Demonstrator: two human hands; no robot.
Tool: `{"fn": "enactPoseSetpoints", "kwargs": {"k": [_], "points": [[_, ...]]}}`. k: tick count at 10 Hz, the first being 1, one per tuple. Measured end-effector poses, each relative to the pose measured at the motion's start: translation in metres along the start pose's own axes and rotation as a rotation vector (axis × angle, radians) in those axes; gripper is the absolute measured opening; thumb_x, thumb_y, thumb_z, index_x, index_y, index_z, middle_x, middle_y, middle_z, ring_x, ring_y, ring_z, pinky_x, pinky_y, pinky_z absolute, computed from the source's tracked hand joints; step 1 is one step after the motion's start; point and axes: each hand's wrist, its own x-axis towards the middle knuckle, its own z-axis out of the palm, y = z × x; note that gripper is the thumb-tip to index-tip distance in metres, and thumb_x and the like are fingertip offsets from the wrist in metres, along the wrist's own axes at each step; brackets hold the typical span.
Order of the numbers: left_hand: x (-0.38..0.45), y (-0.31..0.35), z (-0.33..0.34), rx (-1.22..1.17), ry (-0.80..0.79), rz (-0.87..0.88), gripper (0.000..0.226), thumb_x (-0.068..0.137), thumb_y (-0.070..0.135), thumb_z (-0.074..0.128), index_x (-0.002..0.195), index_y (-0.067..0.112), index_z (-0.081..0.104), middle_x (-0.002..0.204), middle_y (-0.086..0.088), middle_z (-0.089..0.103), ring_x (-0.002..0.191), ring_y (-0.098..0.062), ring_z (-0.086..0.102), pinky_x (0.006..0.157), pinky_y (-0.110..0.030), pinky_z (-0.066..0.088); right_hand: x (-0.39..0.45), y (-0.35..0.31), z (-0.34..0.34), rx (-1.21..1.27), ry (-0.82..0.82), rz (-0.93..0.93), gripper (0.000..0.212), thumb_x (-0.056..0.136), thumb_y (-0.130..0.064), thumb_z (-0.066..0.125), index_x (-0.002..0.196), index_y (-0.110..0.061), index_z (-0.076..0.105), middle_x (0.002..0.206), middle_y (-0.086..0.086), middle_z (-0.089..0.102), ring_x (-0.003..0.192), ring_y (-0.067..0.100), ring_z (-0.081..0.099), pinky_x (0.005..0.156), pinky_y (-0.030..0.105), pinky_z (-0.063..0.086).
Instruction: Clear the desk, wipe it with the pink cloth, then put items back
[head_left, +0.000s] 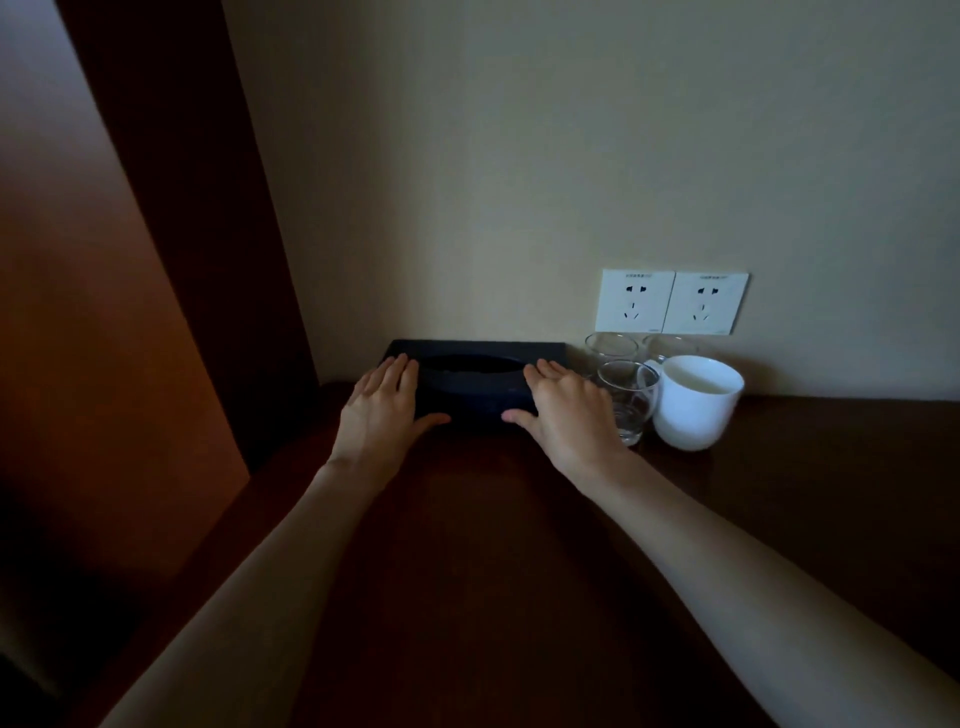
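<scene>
We are holding the dark tissue box (470, 387) at both ends; it is sitting on the dark wooden surface (519, 545), pushed back against the wall near the left corner. Our left hand (382, 402) is lying over the box's left end, fingers (395, 371) straight and together on the top, thumb along the front face. Our right hand (563, 408) is mirroring this on the right end, fingers straight, thumb at the front. Just beside the right hand, a clear glass (628, 402) is standing upright, with a second glass (610, 351) behind it. A white mug (693, 402) is standing immediately right of the front glass. Two white wall sockets (672, 302) are sitting above these vessels.
</scene>
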Motion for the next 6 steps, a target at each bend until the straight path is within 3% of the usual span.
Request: {"fn": "enactPoseSetpoints", "kwargs": {"k": [1,2,3,4,5,6], "points": [[0.001,0.006,-0.008,0.033,-0.071,-0.013,0.089,0.095,0.063,0.049,0.158,0.006,0.025,0.164,-0.013,0.027,0.152,-0.024,0.026,0.122,-0.037,0.022,-0.004,-0.003,-0.005,-0.006,-0.002,0.012,0.072,0.090,-0.055,0.067,0.143,-0.009,0.053,0.145,0.008,0.057,0.138,0.023,0.051,0.105,0.037,0.047],[0.013,0.020,-0.026,0.161,-0.271,-0.054,0.090,0.100,0.062,0.042,0.160,0.003,0.009,0.168,-0.015,0.012,0.155,-0.026,0.015,0.124,-0.037,0.020,0.003,-0.009,-0.016,-0.072,-0.101,-0.015,0.066,0.094,-0.048,0.067,0.139,-0.002,0.051,0.136,0.013,0.058,0.127,0.028,0.054,0.100,0.038,0.047],[0.011,0.042,-0.045,0.277,-0.380,-0.098,0.078,0.107,0.043,0.041,0.159,0.000,0.003,0.168,-0.019,0.009,0.154,-0.033,0.015,0.122,-0.043,0.024,-0.001,-0.006,-0.036,-0.079,-0.303,-0.043,0.079,0.100,-0.044,0.058,0.155,0.002,0.025,0.156,0.022,0.035,0.144,0.036,0.035,0.117,0.047,0.033],[-0.010,0.078,-0.077,0.239,-0.377,-0.069,0.067,0.105,0.036,0.044,0.158,0.004,0.018,0.163,-0.016,0.024,0.148,-0.033,0.029,0.117,-0.044,0.032,-0.023,0.008,-0.067,-0.067,-0.348,-0.094,0.076,0.104,-0.041,0.049,0.160,-0.004,0.014,0.163,0.021,0.023,0.149,0.037,0.026,0.121,0.051,0.027],[-0.039,0.114,-0.122,0.105,-0.316,-0.015,0.051,0.105,0.036,0.042,0.148,0.009,0.038,0.148,-0.011,0.043,0.134,-0.029,0.047,0.106,-0.042,0.043,-0.060,0.027,-0.106,-0.083,-0.355,-0.109,0.068,0.104,-0.041,0.046,0.159,-0.008,0.022,0.158,0.020,0.033,0.145,0.037,0.033,0.117,0.052,0.030],[-0.072,0.146,-0.175,-0.052,-0.235,-0.021,0.044,0.106,0.038,0.040,0.141,0.012,0.046,0.139,-0.009,0.050,0.123,-0.029,0.055,0.093,-0.043,0.047,-0.098,0.048,-0.152,-0.059,-0.308,-0.048,0.060,0.103,-0.040,0.048,0.154,-0.013,0.032,0.157,0.016,0.035,0.142,0.036,0.039,0.109,0.048,0.039]]}}
